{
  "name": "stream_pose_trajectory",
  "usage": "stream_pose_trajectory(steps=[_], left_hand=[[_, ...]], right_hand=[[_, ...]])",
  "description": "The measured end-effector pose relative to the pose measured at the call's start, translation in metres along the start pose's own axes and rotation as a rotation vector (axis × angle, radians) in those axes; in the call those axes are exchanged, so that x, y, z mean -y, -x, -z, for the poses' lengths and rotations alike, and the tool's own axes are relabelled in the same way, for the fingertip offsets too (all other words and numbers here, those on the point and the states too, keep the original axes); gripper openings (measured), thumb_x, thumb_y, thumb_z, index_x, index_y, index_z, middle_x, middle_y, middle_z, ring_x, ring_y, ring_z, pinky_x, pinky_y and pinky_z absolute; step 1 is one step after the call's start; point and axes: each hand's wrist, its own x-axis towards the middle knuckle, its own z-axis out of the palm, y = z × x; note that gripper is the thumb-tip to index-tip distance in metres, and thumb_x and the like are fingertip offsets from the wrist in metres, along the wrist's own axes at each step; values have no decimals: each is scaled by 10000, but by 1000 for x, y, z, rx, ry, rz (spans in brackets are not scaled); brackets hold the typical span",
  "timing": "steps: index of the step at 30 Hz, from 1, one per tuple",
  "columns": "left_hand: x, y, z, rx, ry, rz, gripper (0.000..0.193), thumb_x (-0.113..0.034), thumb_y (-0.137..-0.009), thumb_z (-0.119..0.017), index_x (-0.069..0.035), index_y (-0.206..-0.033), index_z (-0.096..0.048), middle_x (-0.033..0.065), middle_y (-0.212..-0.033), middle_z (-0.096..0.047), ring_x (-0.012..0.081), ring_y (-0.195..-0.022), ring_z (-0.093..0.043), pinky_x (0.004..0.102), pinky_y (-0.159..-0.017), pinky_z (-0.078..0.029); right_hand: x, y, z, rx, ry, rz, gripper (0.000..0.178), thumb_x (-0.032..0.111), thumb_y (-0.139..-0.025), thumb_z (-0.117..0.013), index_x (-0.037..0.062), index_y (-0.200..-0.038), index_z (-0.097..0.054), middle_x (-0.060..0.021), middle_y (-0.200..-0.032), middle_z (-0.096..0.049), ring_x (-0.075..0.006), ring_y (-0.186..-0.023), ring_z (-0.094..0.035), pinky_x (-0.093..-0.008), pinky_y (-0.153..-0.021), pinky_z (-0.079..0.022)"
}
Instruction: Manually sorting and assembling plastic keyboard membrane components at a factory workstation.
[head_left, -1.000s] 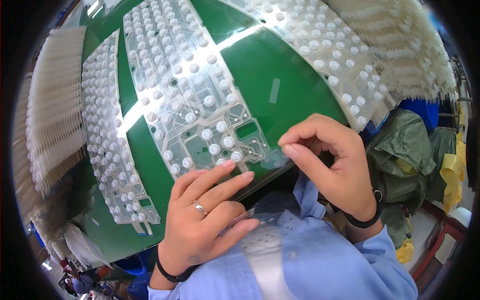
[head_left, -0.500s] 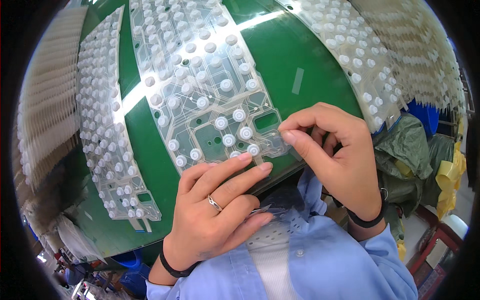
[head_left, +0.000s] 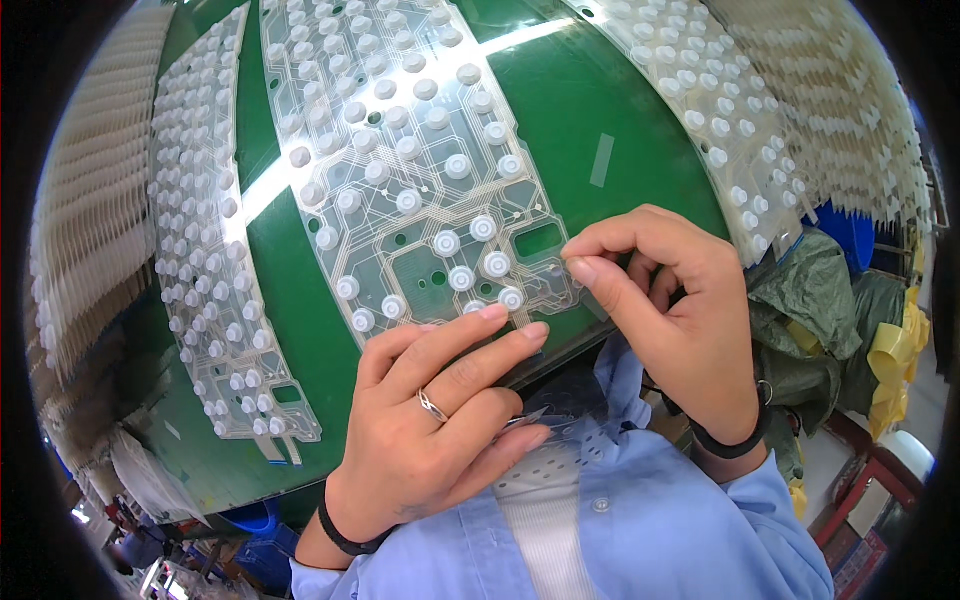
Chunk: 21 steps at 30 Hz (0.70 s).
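Note:
A clear keyboard membrane sheet (head_left: 420,225) with printed traces and white rubber domes lies in the middle of the green table. At its near edge, my left hand (head_left: 430,410) rests two fingertips close to the last domes. Between the thumb and curled index finger of that hand sits a thin, shiny, pointed metal piece (head_left: 527,418), mostly hidden. My right hand (head_left: 670,290) pinches thumb and index finger together at the sheet's near right corner, by the small tab (head_left: 556,288). Whatever lies between those fingertips is too small to make out.
More domed sheets lie at left (head_left: 215,240) and right (head_left: 725,110). Tall stacks of sheets stand at far left (head_left: 95,200) and far right (head_left: 840,110). A strip of clear tape (head_left: 601,161) sticks to the green tabletop (head_left: 560,110). Dark green bags (head_left: 800,300) hang beyond the right edge.
The middle sheet appears shifted very slightly to the right and up in the picture. Both hands keep nearly the same pose and place.

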Motion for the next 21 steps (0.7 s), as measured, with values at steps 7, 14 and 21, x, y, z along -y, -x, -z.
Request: stream_pose_trajectory(steps=[7, 14, 21], left_hand=[[-6, -1, 0, 35, -82, 16, 253, -301, -715, -761, -120, -715, -585, 92, -1308, -623, 280, -1176, -561, 381, -879, -384], [-6, 0, -1, 35, -73, 32, 261, -314, -715, -760, -121, -716, -583, 92, -1324, -614, 284, -1181, -547, 382, -880, -373], [-5, 0, -1, 46, -69, 38, 260, -329, -725, -753, -127, -715, -589, 90, -1316, -620, 283, -1178, -548, 378, -879, -368]], right_hand=[[0, 1, -1, -10, -3, 6, 103, -2, -822, -682, 12, -921, -708, -4, -804, -622, -20, -575, -440, -180, -487, -302], [-2, 4, 3, 37, -4, 19, 187, -32, -792, -687, 20, -971, -698, -14, -809, -601, -41, -582, -436, -191, -498, -332], [-2, 4, 1, 19, 36, 29, 202, -44, -781, -680, 28, -969, -696, -15, -808, -596, -46, -589, -442, -198, -498, -337]])
